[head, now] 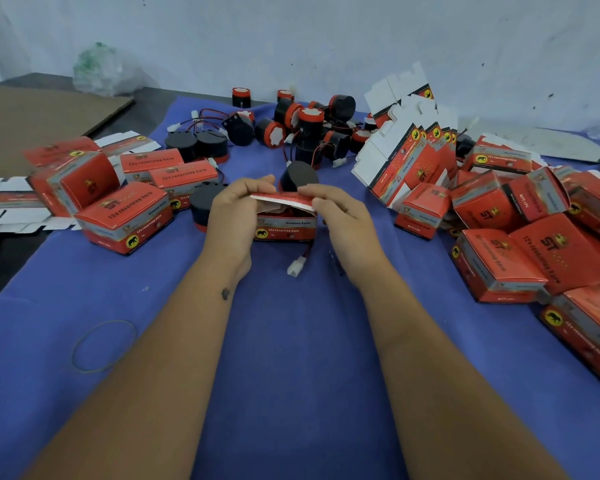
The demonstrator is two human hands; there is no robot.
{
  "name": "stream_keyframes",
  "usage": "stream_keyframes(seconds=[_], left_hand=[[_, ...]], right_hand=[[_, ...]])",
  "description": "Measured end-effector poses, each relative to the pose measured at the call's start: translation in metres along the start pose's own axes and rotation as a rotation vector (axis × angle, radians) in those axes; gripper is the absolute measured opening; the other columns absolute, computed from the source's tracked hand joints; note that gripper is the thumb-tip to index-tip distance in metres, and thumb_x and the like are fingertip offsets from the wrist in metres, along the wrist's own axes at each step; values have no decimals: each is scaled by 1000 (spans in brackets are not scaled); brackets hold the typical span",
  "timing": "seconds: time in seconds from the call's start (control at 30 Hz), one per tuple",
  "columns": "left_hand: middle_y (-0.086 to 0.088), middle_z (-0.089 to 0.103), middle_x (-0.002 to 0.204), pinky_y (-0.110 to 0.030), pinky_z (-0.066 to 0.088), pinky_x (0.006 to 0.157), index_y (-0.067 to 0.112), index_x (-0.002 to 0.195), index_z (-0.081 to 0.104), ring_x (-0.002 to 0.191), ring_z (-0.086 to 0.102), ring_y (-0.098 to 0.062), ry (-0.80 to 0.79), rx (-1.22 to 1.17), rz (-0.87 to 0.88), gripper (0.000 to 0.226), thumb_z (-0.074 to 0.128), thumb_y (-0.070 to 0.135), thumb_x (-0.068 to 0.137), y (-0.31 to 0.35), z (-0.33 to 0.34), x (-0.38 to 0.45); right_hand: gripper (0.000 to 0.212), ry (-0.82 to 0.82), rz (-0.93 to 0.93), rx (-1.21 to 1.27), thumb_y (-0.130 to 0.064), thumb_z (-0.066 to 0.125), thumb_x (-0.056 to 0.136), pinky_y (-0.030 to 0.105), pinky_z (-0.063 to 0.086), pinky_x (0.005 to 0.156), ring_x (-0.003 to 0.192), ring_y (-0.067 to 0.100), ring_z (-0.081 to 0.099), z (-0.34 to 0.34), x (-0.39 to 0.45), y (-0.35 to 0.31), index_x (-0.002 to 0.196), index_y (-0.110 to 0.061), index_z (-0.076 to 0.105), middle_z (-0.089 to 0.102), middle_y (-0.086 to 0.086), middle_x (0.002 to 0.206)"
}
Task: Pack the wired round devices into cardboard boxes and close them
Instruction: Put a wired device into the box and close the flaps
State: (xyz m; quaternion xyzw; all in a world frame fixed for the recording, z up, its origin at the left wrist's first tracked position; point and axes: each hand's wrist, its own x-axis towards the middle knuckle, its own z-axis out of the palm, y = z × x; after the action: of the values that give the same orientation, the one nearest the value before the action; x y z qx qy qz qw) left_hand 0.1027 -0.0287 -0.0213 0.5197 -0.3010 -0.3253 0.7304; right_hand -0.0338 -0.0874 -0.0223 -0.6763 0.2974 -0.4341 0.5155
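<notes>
Red box lid pinched by left hand and right hand.

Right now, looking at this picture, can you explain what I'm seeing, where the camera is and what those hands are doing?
There is no machine here. One camera on a person's head looks down at their bare hands. The left hand and right hand pinch the lid flap of a small red cardboard box, not yet closed; a white plug on a wire lies just in front of it. On the blue cloth lie closed boxes, flat unfolded boxes, loose black and red round devices and a rubber band.
</notes>
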Motion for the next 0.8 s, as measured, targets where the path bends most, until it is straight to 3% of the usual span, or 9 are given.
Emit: stream_keyframes(seconds=[0.07, 0.13, 0.2, 0.3, 0.4, 0.5, 0.6, 0.7, 0.8], left_hand=[[-5, 74, 101, -30, 57, 71, 4, 97, 72, 91, 69, -20, -23, -239, -110, 26, 46, 8, 95, 6, -3, 0], [-9, 74, 102, -32, 57, 72, 1, 108, 71, 86, 69, -20, -32, -254, -130, 37, 40, 18, 97, 8, -5, -1], [0, 72, 110, -28, 55, 78, 11, 105, 73, 90, 68, -11, -70, -11, -73, 28, 46, 12, 96, 7, -2, -4], [10, 52, 138, -24, 47, 95, 26, 109, 69, 116, 53, -5, -177, 386, 72, 35, 45, 4, 97, 2, 0, -5], [18, 47, 140, -29, 42, 104, 33, 111, 67, 128, 45, -7, -242, 379, 20, 41, 46, 3, 93, 3, -5, -3], [19, 41, 139, -20, 41, 96, 30, 125, 63, 127, 42, -5, -290, 460, 40, 45, 49, 2, 93, 2, -7, -1], [19, 37, 141, -17, 38, 96, 26, 136, 55, 125, 38, -2, -326, 586, 127, 47, 52, 2, 96, -1, -11, -1], [19, 37, 141, -22, 37, 104, 29, 131, 55, 128, 37, -2, -341, 587, 164, 42, 51, 2, 99, -2, -13, 0], [11, 46, 142, -21, 44, 98, 31, 108, 60, 128, 45, -7, -300, 406, 132, 34, 52, -1, 98, 0, -12, -2]], right_hand=[[31, -14, 1, -57, -2, 49, 94, 14, 47, 91, 105, -8, 54, -1, 0, 0, 107, -21, 70, 60, -15, 117], [33, -18, -10, -119, -1, 50, 92, 11, 45, 91, 104, -11, 53, -1, 1, 0, 105, -23, 71, 57, -18, 116], [33, -6, -28, -151, -1, 51, 91, 14, 45, 94, 111, -4, 53, 0, 1, 1, 105, -22, 72, 57, -14, 119], [31, -23, -23, -147, -3, 55, 90, 24, 47, 97, 119, 3, 51, -3, 0, -1, 103, -26, 71, 57, -12, 123], [30, -95, -22, -210, -10, 64, 89, 29, 45, 103, 123, 2, 49, -10, 0, -2, 116, -21, 70, 55, -10, 131], [37, -136, -55, -267, -12, 70, 87, 34, 43, 107, 123, 5, 50, -14, -1, -3, 124, -18, 66, 54, -7, 132], [37, -108, -130, -370, -14, 71, 88, 27, 41, 107, 121, 4, 50, -13, -1, -4, 125, -18, 66, 57, -7, 127], [33, -68, -161, -417, -16, 68, 90, 14, 39, 102, 115, 1, 50, -9, -1, -3, 123, -17, 66, 57, -9, 123], [30, -30, -179, -416, -17, 66, 92, 9, 41, 95, 108, -2, 51, -7, -1, -3, 122, -15, 67, 56, -17, 112]])
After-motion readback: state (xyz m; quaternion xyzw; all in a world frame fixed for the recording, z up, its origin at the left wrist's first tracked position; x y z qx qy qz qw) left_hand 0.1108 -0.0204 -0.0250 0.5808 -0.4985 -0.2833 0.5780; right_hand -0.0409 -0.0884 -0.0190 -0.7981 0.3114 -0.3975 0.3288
